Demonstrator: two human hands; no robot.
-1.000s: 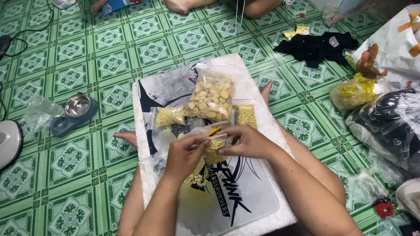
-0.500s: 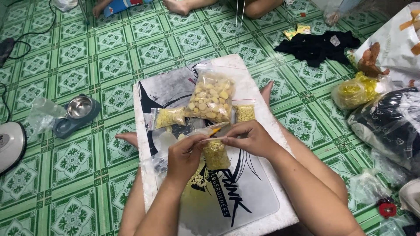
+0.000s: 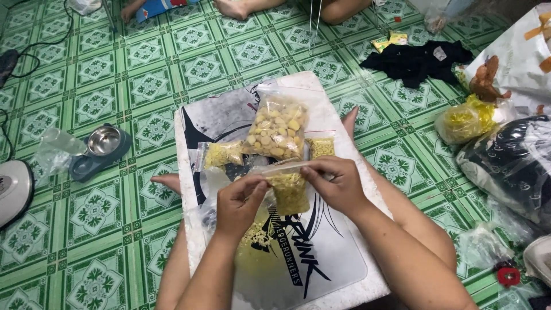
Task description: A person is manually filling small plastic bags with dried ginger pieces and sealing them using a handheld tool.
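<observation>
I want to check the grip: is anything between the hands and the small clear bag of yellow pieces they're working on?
Nothing visible. The left hand and right hand both pinch the top edge of the small bag directly, above the white board.

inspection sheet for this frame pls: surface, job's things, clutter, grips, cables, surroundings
Surface: white foam board across the person's lap, black graphic print on it.
Job's things: small clear bag of yellow pieces, held up by its top edge; big bag of pale chunks and two small filled bags behind it.
Clutter: loose yellow bits on the board.
Grips: left hand and right hand pinch the small bag's top.
Cables: black cord on the floor, far left.
Surroundings: green tiled floor, metal pet bowl, black cloth, yellow bag.
</observation>
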